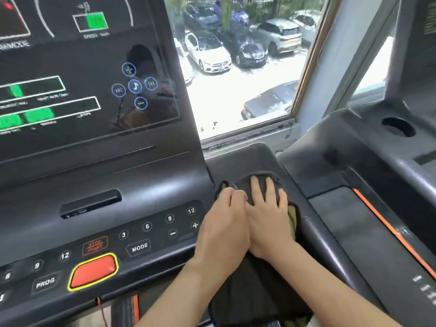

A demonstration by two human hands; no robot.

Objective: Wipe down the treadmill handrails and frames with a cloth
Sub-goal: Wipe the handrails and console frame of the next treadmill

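A dark cloth (254, 289) with olive edges lies draped along the treadmill's right handrail (250, 156), beside the console. My right hand (267, 218) lies flat on the cloth with its fingers straight and spread. My left hand (225, 223) rests next to it, touching it, fingers slightly bent over the cloth's left edge. Both hands cover the cloth's upper part; the rail beneath is hidden.
The console (99, 232) with number keys, a MODE key and a red stop button (93, 271) sits left of the hands. A lit screen (70, 67) rises behind. A second treadmill (377, 185) stands close on the right. A window (238, 67) overlooks parked cars.
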